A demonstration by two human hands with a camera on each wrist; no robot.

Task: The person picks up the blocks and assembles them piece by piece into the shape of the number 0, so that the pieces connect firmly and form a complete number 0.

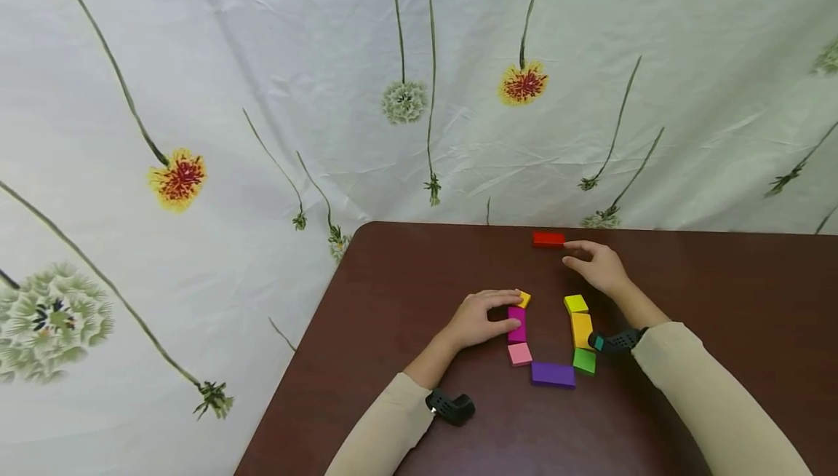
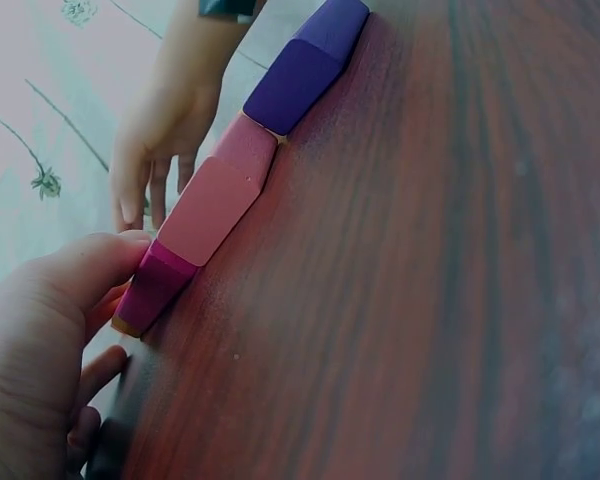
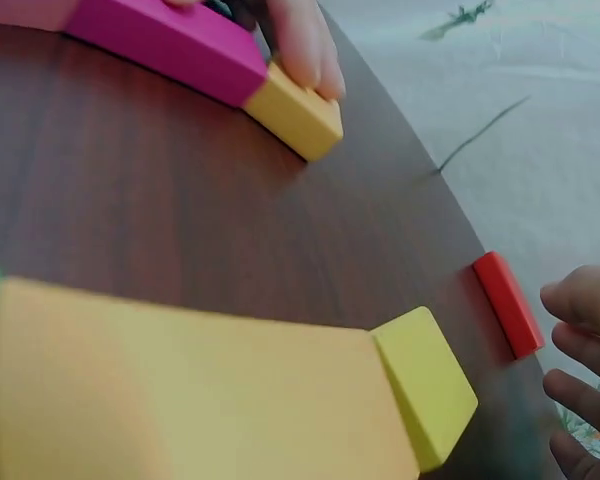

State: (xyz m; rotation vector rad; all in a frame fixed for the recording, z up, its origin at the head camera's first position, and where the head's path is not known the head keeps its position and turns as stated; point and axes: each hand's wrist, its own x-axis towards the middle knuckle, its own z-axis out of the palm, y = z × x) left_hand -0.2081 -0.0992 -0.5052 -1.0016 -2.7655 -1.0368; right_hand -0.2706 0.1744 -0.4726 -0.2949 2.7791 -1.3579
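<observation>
My left hand (image 1: 481, 316) lies over the left side of a row of coloured blocks. Its fingertips touch the small orange-yellow block (image 3: 298, 115), and its thumb rests on the magenta block (image 1: 516, 325). A pink block (image 1: 520, 354) follows on the near side, then a long purple block (image 1: 553, 375) lying crosswise. Across from these stand a small yellow block (image 1: 576, 304), a longer orange-yellow block (image 1: 581, 330) and a green block (image 1: 585, 361). Farther back, my right hand (image 1: 597, 266) has thumb and fingers spread, fingertips right at the right end of the red block (image 1: 548, 239).
The blocks form a U on a dark brown wooden table (image 1: 393, 301), its far side toward the red block. Behind the table's back edge hangs a white cloth (image 1: 327, 61) with printed flowers. A dark band (image 1: 452, 407) circles each wrist.
</observation>
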